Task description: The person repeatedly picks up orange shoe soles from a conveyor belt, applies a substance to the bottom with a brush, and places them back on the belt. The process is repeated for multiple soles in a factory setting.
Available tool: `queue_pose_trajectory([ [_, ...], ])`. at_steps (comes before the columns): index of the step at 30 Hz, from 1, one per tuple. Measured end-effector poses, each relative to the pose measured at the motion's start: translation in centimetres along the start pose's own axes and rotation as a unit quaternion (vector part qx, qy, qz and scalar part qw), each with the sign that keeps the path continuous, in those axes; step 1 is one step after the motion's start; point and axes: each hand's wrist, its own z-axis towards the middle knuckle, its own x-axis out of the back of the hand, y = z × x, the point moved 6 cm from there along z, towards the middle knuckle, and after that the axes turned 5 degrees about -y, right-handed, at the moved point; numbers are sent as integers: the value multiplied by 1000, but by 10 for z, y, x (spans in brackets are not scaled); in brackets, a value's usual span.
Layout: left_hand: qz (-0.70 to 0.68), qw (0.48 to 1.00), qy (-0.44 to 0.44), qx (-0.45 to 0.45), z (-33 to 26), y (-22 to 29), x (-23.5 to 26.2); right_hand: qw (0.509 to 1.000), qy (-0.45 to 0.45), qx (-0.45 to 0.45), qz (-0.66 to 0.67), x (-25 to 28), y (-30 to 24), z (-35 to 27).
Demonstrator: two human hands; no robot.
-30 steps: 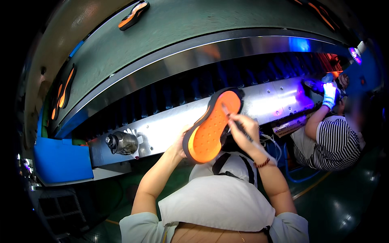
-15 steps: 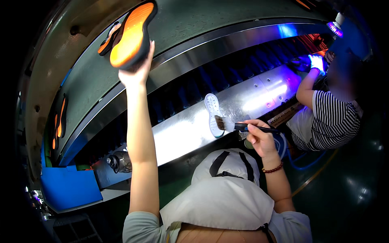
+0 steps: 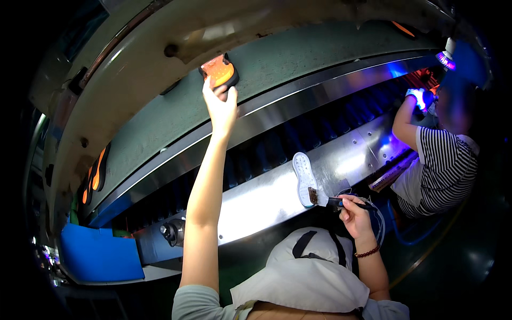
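My left hand point(image 3: 221, 109) reaches out over the green belt. Its fingers are spread at the near edge of an orange shoe sole with a black rim point(image 3: 226, 74), which lies on the belt; the far end is cut off by the overhanging beam. My right hand point(image 3: 356, 213) is closed round the black handle of a brush point(image 3: 335, 201). The brush's brown bristles rest on the lower end of a white shoe sole point(image 3: 305, 178), dotted with small marks, on the metal shelf point(image 3: 256, 205).
Orange-and-black soles point(image 3: 99, 169) lie farther left on the belt. A dark bottle point(image 3: 174, 232) stands beside my left forearm, near a blue panel point(image 3: 101, 253). At right, a co-worker in a striped shirt point(image 3: 445, 165) works with a gloved hand beneath a purple lamp point(image 3: 446, 60).
The orange sole, held up in my left hand before, now lies on the belt with the fingers spread at its edge. My right hand keeps the brush on the white sole. The view has shifted.
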Motion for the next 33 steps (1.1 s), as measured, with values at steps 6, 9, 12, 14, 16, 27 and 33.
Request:
queue_pose_trajectory([
  [6, 323, 933, -124, -103, -4, 7, -8, 1000, 7, 4, -29, -10, 24, -12],
  [9, 387, 911, -117, -84, -9, 16, -8, 1000, 10, -2, -26, -21, 37, -19],
  [12, 390, 910, -111, -85, -10, 16, -4, 999, 10, -2, -36, -29, 44, -27],
  [14, 374, 915, -143, -45, -9, 14, -6, 999, 5, -4, -48, -31, 50, -33],
  [16, 369, 917, -145, -45, -10, 16, -4, 999, 7, -3, -45, -30, 54, -41],
  [27, 393, 904, -147, -83, -9, 4, 0, 999, 47, 4, 6, -13, 60, -50],
  [33, 358, 915, -149, -112, -12, 5, 1, 1000, -5, 5, 23, -11, 50, -21],
])
